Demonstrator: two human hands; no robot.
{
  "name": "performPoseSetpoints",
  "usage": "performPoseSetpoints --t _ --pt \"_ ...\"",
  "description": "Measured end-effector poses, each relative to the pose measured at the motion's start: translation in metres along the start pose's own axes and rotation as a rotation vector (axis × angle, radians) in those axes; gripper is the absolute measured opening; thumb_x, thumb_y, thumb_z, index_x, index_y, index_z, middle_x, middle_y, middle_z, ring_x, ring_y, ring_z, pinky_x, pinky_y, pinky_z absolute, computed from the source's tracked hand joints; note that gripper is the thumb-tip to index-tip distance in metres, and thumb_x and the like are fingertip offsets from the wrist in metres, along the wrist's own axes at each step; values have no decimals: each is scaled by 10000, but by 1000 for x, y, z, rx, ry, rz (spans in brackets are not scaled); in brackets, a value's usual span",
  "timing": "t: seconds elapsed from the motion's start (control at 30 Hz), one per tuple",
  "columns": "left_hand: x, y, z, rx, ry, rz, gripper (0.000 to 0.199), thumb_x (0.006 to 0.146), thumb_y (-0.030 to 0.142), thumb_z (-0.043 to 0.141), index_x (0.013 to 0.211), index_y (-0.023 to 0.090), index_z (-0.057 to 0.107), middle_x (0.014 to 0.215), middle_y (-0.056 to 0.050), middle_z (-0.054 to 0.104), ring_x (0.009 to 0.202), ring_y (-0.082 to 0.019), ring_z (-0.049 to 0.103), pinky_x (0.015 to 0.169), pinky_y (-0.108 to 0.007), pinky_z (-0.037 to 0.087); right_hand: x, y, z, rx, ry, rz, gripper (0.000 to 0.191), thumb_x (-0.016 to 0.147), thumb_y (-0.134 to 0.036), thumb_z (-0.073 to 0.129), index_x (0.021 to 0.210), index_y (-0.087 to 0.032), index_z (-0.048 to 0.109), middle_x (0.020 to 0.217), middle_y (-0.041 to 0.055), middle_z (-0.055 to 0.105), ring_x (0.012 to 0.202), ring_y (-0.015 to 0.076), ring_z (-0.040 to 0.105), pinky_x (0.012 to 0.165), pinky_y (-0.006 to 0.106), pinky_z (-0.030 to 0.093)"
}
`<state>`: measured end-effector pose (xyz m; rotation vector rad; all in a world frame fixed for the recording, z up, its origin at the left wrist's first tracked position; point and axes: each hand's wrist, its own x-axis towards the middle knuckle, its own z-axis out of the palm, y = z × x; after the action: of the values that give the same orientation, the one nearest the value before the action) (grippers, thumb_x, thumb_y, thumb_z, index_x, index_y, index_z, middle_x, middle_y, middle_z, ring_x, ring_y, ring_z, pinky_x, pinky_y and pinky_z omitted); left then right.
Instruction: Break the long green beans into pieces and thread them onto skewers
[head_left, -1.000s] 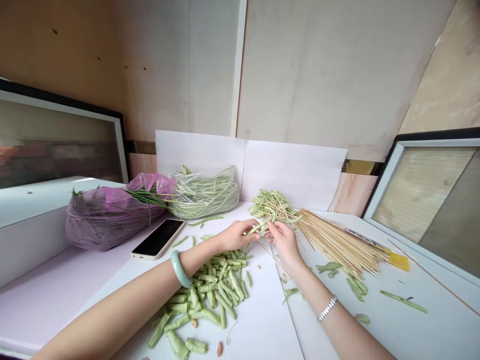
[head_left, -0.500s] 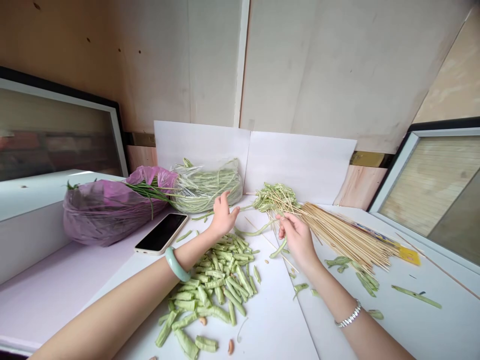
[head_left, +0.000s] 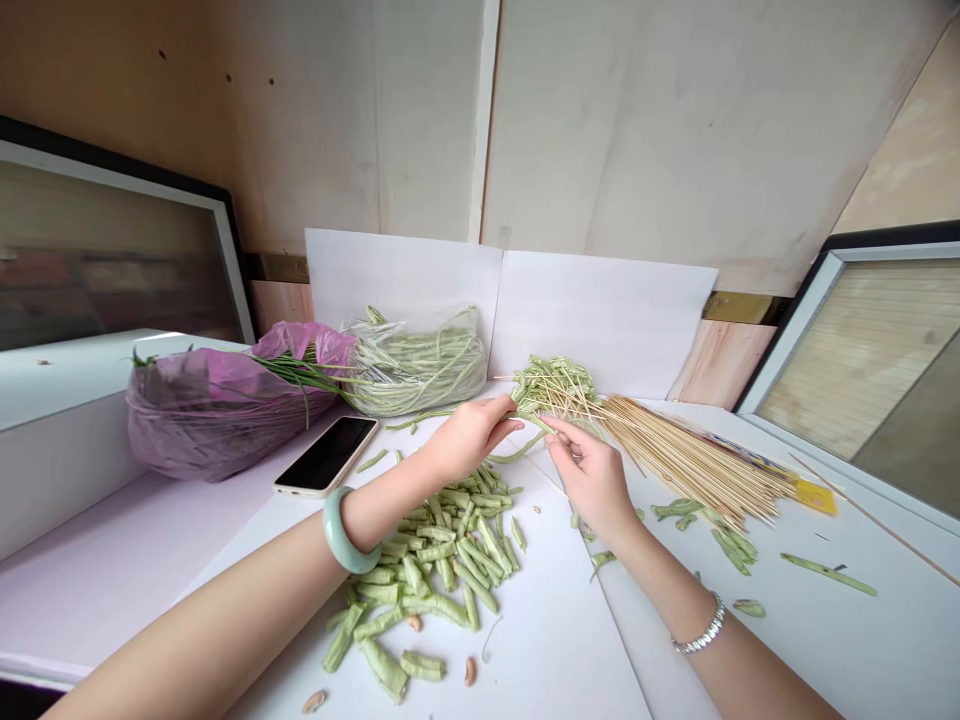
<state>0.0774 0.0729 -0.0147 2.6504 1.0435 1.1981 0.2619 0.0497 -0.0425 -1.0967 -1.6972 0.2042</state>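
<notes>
The table (head_left: 142, 560) runs out in front of me, partly covered in white sheets (head_left: 547, 650), with two white boards (head_left: 405, 270) upright along its back. A purple bag (head_left: 217, 420) slumps at the far left, green stalks sticking out, and a clear bag (head_left: 420, 370) full of long beans sits against it. To the right, thin wooden sticks (head_left: 690, 460) lie fanned out. Below my left forearm spreads a heap of cut bean pieces (head_left: 427, 575). Beyond my fingers, near the boards, is a bundle of beans (head_left: 551, 375) with sticks poking from it. My phone (head_left: 328, 455) lies between the purple bag and the heap.

My left hand (head_left: 469, 440) and right hand (head_left: 592, 475) meet above the table, just beyond the heap, with one long green bean (head_left: 534, 421) between them. The left fingers pinch it; my right thumb and forefinger nip it too. A few brownish seeds (head_left: 470, 671) are scattered near the closest pieces.
</notes>
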Motion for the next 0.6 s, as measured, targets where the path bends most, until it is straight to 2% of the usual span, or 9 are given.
performPoseSetpoints --t 0.1,0.2,0.3,0.43,0.6 --pt "-1 0 -2 8 -21 15 193 898 350 474 876 162 514 693 3 563 578 -109 481 567 -220 353 -1 -6 -2 -42 -17 -88 325 830 -304 556 1115 -186 655 802 47 657 575 156 536 573 282 453" --pt "0 2 -5 -22 -36 18 196 888 348 494 845 158 516 655 18 543 553 -98 461 552 -210 340 -1 -7 -5 -78 -47 -162 313 827 -316 586 1115 -217 658 965 69 670 685 178 601 669 300 477" --pt "1 7 -9 -67 -102 41 186 884 328 500 816 156 528 607 39 509 523 -85 433 544 -204 332 -1 -6 -7 -208 -61 -272 304 877 -307 531 1136 -199 647 878 75 664 672 190 611 601 296 454" --pt "3 14 -16 -200 -230 9 183 869 308 514 775 152 535 531 56 477 481 -75 431 531 -203 346 -1 -6 -11 -277 -56 -362 266 922 -282 462 1024 -195 692 828 72 659 677 184 611 605 286 431" --pt "4 11 -28 -723 -499 -153 251 829 383 567 753 145 540 571 37 514 442 -68 462 464 -207 384 0 -9 -13 -178 -146 -396 235 914 -280 483 947 -231 711 777 44 629 634 157 571 587 271 427"
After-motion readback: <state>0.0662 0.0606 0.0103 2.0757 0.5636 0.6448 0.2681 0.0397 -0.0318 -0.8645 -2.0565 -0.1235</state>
